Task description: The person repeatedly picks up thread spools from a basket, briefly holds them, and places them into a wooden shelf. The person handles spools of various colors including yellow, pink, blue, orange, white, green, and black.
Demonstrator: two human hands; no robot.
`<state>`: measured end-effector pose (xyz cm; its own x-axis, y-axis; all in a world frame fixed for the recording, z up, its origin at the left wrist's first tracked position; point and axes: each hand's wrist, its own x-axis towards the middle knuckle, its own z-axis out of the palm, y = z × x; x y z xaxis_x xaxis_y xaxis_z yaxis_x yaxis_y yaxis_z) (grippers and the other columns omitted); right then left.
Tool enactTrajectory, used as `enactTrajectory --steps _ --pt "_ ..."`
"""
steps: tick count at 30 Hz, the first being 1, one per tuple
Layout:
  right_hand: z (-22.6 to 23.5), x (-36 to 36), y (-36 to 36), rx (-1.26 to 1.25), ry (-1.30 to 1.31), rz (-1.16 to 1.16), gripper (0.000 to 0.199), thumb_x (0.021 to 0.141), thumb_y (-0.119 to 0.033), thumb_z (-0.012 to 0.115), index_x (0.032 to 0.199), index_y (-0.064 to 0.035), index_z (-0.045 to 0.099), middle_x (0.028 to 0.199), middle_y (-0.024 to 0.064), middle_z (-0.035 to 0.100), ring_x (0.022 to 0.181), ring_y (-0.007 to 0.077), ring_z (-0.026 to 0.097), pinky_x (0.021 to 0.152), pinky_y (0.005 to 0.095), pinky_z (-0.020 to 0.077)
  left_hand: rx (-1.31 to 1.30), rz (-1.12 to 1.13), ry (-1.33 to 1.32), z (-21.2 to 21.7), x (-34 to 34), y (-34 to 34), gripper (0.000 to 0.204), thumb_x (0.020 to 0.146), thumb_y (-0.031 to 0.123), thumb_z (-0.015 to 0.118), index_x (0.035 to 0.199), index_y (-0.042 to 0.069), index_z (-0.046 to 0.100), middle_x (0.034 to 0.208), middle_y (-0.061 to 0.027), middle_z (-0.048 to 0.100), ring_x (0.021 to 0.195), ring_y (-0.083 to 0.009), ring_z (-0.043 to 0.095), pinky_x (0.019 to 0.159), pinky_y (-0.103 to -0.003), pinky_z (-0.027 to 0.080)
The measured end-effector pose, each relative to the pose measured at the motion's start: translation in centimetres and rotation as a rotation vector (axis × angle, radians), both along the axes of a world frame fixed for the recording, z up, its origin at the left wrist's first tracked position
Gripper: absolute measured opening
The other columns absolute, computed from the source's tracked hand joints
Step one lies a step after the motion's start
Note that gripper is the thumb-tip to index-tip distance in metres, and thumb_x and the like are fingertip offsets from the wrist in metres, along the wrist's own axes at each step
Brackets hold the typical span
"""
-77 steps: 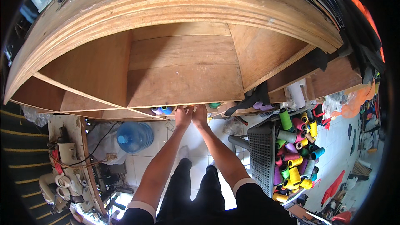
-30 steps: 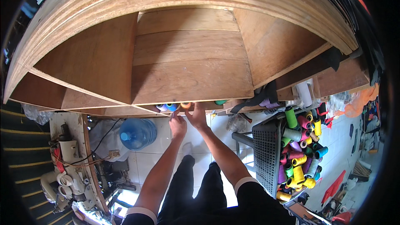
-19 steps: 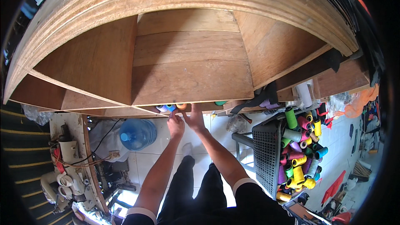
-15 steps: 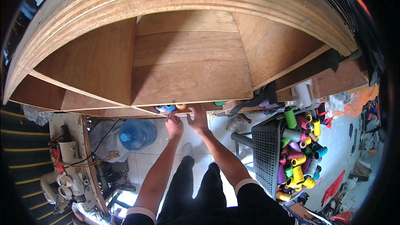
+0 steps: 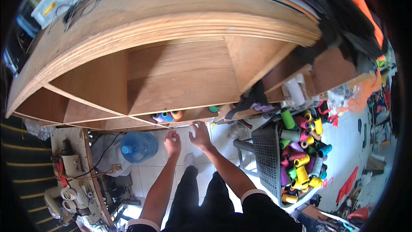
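My left hand (image 5: 172, 144) hangs just in front of the wooden shelf (image 5: 184, 88), its fingers loosely curled with nothing seen in them. To its right my right hand (image 5: 200, 135) is open, thumb apart from the fingers, holding nothing. Beyond both hands, in a lower compartment, thread spools stand in a row: a purple spool (image 5: 157, 117), a blue spool (image 5: 166, 116) and an orange spool (image 5: 176, 114). Farther right in that compartment a green spool (image 5: 214, 109) shows in part. Neither hand touches a spool.
On the right a dark plastic basket (image 5: 267, 163) holds many coloured thread spools, beside a grey stool (image 5: 242, 148). A blue water bottle (image 5: 139, 147) stands at left, near a sewing machine (image 5: 71, 163). Black cloth (image 5: 253, 99) hangs over the shelf's right part.
Both hands have drawn back from the shelf toward me; the left has come away from the spools. My view has shifted, showing more of the shelf top and the row of spools.
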<state>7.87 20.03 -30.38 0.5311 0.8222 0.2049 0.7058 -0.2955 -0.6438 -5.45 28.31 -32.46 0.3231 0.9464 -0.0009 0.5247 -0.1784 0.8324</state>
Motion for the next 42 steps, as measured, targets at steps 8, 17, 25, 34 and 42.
enactTrajectory --steps 8,17,25,34,42 --pt "0.3 -4.2 -20.3 -0.090 0.297 -0.178 0.020 0.083 -0.021 0.070 0.076 -0.0052 0.060 0.074 0.0126 0.056 0.071 0.0313 0.058 0.067 0.0418 0.0477 -0.153 -0.087 0.358 -1.7 -16.7 -9.9 0.018 0.069 0.010 0.074 0.080 0.004 0.061 0.076 -0.0125 0.065 0.072 -0.0302 0.064 0.067 -0.040 0.051" --pt "10.8 -0.8 -34.6 0.043 0.224 -0.708 0.012 0.083 -0.010 0.067 0.082 -0.0011 0.060 0.079 0.0143 0.058 0.071 0.0295 0.060 0.064 0.0372 0.0489 -0.263 0.038 0.652 -0.5 -27.6 -17.4 0.015 0.059 0.007 0.075 0.070 0.006 0.065 0.069 -0.0109 0.066 0.065 -0.0298 0.064 0.065 -0.042 0.052" --pt "15.0 10.7 -44.3 -0.098 -0.217 -1.010 0.034 0.072 -0.001 0.061 0.105 -0.0003 0.055 0.106 0.0226 0.053 0.102 0.0421 0.050 0.086 0.0491 0.0431 -0.109 -0.057 0.246 1.9 -14.1 -17.5 0.017 0.065 0.003 0.076 0.075 0.003 0.063 0.069 -0.0088 0.064 0.065 -0.0214 0.063 0.065 -0.037 0.052" --pt "13.2 19.6 -48.3 -0.486 0.077 -1.027 0.059 0.075 -0.037 0.076 0.120 -0.0063 0.055 0.117 0.0205 0.056 0.112 0.0414 0.049 0.096 0.0527 0.0387 -0.157 -0.112 0.305 5.1 -10.1 -22.5 0.015 0.069 0.006 0.076 0.078 0.003 0.066 0.071 -0.0077 0.066 0.065 -0.0191 0.062 0.065 -0.036 0.051" --pt "11.6 21.5 -50.5 0.119 0.411 -0.809 0.048 0.076 -0.025 0.080 0.108 -0.0037 0.051 0.094 0.0091 0.060 0.089 0.0216 0.061 0.080 0.0374 0.0494 -0.350 -0.023 0.433 3.8 -14.0 -25.9 0.015 0.070 0.008 0.076 0.080 0.003 0.066 0.072 -0.0072 0.065 0.067 -0.0185 0.062 0.066 -0.035 0.051"
